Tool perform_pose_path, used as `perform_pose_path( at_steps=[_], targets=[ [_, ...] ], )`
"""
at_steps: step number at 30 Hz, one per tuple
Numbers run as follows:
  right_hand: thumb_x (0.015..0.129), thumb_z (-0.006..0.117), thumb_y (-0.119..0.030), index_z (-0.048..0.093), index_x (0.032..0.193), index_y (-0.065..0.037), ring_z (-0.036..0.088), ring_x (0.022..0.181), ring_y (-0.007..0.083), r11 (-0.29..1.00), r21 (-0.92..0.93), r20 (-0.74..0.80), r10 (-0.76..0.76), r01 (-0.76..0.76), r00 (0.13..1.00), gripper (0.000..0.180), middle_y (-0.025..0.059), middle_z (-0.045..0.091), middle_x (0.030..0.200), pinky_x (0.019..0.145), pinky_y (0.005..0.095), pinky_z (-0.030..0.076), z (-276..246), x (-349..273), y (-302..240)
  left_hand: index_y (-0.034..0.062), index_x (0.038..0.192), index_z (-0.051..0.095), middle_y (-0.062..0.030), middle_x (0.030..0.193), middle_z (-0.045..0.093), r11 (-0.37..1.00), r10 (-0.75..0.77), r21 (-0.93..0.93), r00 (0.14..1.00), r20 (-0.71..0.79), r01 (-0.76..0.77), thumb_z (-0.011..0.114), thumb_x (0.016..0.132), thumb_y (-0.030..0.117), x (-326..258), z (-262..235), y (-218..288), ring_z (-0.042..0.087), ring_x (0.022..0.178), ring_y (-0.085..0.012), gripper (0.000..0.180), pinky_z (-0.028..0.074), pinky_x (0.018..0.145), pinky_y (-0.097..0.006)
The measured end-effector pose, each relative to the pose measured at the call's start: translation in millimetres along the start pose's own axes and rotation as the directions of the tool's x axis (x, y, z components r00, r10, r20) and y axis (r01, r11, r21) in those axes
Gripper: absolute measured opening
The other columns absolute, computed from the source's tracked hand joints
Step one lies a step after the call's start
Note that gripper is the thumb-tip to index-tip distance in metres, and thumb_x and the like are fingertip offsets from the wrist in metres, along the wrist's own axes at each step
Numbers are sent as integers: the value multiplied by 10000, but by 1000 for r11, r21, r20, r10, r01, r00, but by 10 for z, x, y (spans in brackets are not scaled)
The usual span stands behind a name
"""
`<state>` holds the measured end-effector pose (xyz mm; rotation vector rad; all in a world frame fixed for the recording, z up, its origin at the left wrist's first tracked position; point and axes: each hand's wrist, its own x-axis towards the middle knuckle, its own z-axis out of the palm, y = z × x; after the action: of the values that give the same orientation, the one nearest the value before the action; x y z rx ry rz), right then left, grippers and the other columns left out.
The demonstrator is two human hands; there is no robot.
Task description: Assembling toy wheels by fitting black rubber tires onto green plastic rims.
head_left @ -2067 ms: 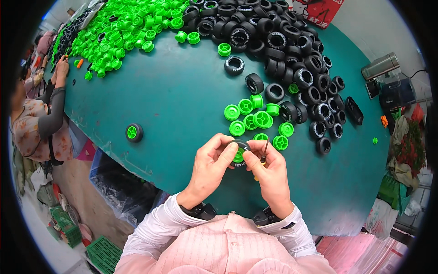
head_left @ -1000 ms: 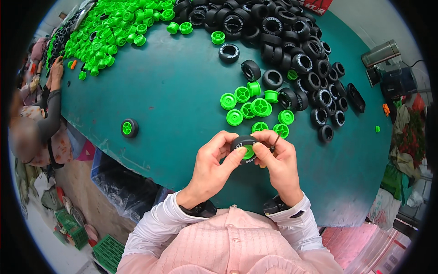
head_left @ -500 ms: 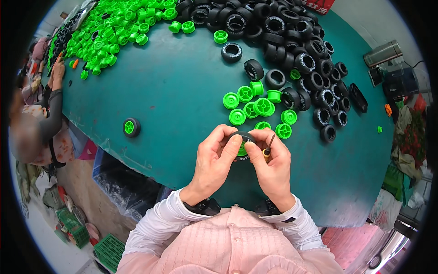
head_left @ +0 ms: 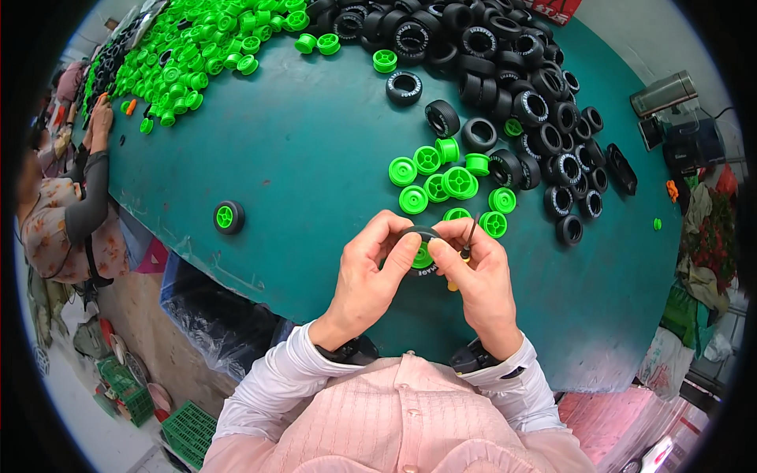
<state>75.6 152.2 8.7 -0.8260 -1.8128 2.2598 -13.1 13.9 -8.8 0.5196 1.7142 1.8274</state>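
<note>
- Clock datum: held wheel at centre, 12 o'clock away from the wearer.
- 10 to 11 o'clock: heap of green wheel rims [head_left: 189, 71] on the table [head_left: 307, 158]. Likely light, stiff plastic.
- Just past 9 o'clock: a fitted toy wheel [head_left: 229, 217], black tyre around green rim, well apart from the rest.
- Left hand [head_left: 364, 266]: pinches the held wheel's left side, thumb on the near face, fingers curled behind.
- Held wheel [head_left: 423, 255]: between the two hands, above the table's near edge. A black tyre surrounds a green spoked rim; full seating cannot be told. Expect low weight, a rigid rim and a springy, grippy tyre; the smooth rim may slip under a thumb. Best hold: tyre wall at 9 and 3 o'clock, thumbs on the rim edge.
- 1 o'clock: loose green rims [head_left: 458, 182].
- Slim-shafted tool [head_left: 464, 257], yellow handle: tucked in the right fingers, tip upward; keep it clear of the tyre.
- Right hand [head_left: 478, 272]: pinches the wheel's right side, thumb on the face.
- 12 to 2 o'clock: heap of black tyres [head_left: 503, 104], probably soft and flexible.
</note>
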Motion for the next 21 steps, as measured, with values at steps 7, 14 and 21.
perform_pose_path(
  at_steps=[7,14,21],
  targets=[
    [938,707,-134,649,1058,-1,534,751,25,992,121,-95,-8,20,995,188,-24,616,847,649,192,432,32,7,103,10,1038,582,-14,970,635,976,-160,-145,987,36,163,627,1013,171,25,34,41,587,850,-57,169,508,736,-243],
    [943,704,-115,645,1033,9,536,758,26,982,28,-62,-183,185,981,165,-22,616,868,643,200,445,23,16,94,-23,1050,570,-61,942,582,995,-23,99,999,45,19,653,948,65,-1,55,70,605,818,-119,158,500,691,-269],
    [940,711,-138,643,1006,4,541,727,37,966,-199,82,-148,162,985,171,-18,623,849,634,206,446,-131,105,61,-45,1069,564,-69,960,550,902,24,420,985,170,-95,648,915,6,72,-54,219,607,846,-133,182,526,716,-277]
  ],
)
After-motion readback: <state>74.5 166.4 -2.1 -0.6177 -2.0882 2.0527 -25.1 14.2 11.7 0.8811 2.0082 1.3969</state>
